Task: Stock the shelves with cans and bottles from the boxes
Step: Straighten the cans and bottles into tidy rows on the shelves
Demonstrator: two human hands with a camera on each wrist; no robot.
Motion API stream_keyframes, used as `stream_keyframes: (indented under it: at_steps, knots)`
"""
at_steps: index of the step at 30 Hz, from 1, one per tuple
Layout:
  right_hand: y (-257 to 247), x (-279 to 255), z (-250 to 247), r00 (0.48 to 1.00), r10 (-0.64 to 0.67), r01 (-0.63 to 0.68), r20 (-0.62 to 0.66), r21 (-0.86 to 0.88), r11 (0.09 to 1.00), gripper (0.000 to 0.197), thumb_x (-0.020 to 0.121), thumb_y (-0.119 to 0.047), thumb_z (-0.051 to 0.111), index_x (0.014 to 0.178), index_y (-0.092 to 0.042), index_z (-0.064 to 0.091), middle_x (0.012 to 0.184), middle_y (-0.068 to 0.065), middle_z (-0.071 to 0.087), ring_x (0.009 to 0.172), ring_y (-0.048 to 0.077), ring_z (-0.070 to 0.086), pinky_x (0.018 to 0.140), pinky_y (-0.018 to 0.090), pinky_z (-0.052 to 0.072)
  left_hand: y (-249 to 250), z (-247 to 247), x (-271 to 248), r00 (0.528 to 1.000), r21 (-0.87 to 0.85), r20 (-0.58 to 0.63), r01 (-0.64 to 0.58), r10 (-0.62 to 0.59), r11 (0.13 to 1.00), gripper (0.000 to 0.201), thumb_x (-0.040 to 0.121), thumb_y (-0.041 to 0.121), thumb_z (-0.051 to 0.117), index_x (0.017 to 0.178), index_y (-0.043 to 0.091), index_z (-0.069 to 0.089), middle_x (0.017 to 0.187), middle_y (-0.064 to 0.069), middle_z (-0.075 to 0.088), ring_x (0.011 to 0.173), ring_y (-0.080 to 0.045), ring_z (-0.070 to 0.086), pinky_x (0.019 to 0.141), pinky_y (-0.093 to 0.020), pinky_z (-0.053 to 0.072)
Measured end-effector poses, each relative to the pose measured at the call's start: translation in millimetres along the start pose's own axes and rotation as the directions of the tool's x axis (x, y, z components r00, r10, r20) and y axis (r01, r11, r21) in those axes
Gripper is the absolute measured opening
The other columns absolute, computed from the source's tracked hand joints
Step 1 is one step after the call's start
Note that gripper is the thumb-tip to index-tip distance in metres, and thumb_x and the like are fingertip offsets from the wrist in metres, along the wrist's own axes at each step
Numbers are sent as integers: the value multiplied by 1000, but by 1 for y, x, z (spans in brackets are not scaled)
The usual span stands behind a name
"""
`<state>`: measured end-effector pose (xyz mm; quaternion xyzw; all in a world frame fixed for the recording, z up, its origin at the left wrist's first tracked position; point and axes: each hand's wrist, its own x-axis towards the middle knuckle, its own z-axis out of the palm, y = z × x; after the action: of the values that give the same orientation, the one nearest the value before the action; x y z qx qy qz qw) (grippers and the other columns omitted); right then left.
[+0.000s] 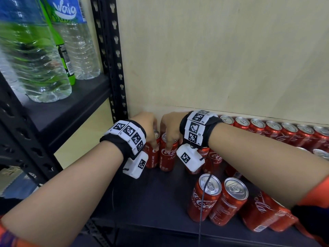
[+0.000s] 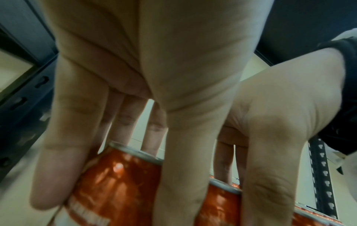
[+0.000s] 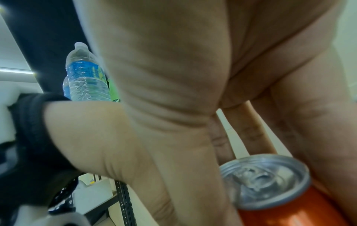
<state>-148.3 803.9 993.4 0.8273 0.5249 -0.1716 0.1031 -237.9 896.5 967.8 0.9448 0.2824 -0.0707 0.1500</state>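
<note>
Two red cola cans stand side by side at the back left corner of the dark shelf [image 1: 160, 196]. My left hand [image 1: 151, 138] comes down from above and grips the left can [image 1: 152, 158], thumb at the front and fingers behind its rim. In the left wrist view the left hand [image 2: 135, 160] wraps that can [image 2: 119, 183]. My right hand [image 1: 171, 139] grips the neighbouring can [image 1: 168, 157] the same way. The right wrist view shows this can's silver top [image 3: 266, 180] between the thumb and fingers of the right hand [image 3: 251, 152].
A row of red cans [image 1: 274, 129] lines the back wall, and more cans [image 1: 219, 198] stand near the shelf's front right. A black perforated post [image 1: 110, 59] rises at the left. Water bottles [image 1: 35, 59] and a green bottle [image 1: 66, 57] stand on the adjoining shelf.
</note>
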Motion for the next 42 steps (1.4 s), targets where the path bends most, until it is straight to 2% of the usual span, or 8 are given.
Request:
stream_keyframes:
  at_steps: [4,9,17,21,24,30,36,42]
  knots:
    - [7,-7,-5,1000,0,1,-15,65,998,61,66,-45,91,117,-17,72,88,-4,75,46,2,63,71,30,60,4,-1,-1,1000,21,3,13,-13,1000,72,53,37,99,115,18,68,94,2,68,86,-17,67,68,-29,57]
    - [36,-33,-33,989,26,-8,-145,123,992,54,78,-51,79,121,-21,70,110,-5,70,104,18,66,90,35,54,10,-24,0,1000,48,0,31,-31,998,77,64,33,94,131,20,58,111,1,64,98,-19,64,84,-35,57]
    - [114,-58,-61,960,143,-111,-241,142,984,62,79,-57,77,129,-24,64,104,-11,64,81,7,62,65,24,49,66,-76,19,953,22,-244,-181,181,983,65,77,44,83,134,27,57,127,3,59,111,-19,58,92,-35,49]
    - [147,-52,-57,952,218,-205,-214,85,975,59,79,-47,81,124,-11,69,99,3,70,73,16,65,71,29,54,98,-66,48,941,124,-182,-266,285,956,59,80,43,81,131,24,60,129,3,60,115,-18,58,97,-36,49]
    - [168,-37,-46,959,213,-203,-189,72,977,61,76,-39,83,124,-6,69,123,15,69,104,31,68,89,38,55,116,-50,73,938,221,-95,-306,333,926,62,80,40,81,134,21,59,134,0,60,120,-20,57,101,-38,49]
    - [186,-13,-24,976,42,-25,-214,78,997,56,69,-30,90,117,-10,69,112,5,73,103,25,69,88,41,58,133,-27,113,956,259,-33,-274,292,926,70,68,45,88,129,22,62,123,3,67,106,-20,64,92,-36,54]
    - [194,11,-22,978,-51,57,-202,24,998,43,66,-28,91,99,-5,75,95,9,76,88,26,73,64,33,58,141,-16,133,972,286,2,-226,236,931,45,59,49,90,94,24,74,86,7,73,79,-16,70,74,-37,61]
    - [195,26,-23,988,-65,66,-143,4,998,44,67,-27,92,104,-9,77,101,5,77,91,21,73,78,34,61,147,-13,137,974,304,-8,-214,227,928,42,64,43,90,96,21,74,86,5,72,74,-16,66,65,-29,55]
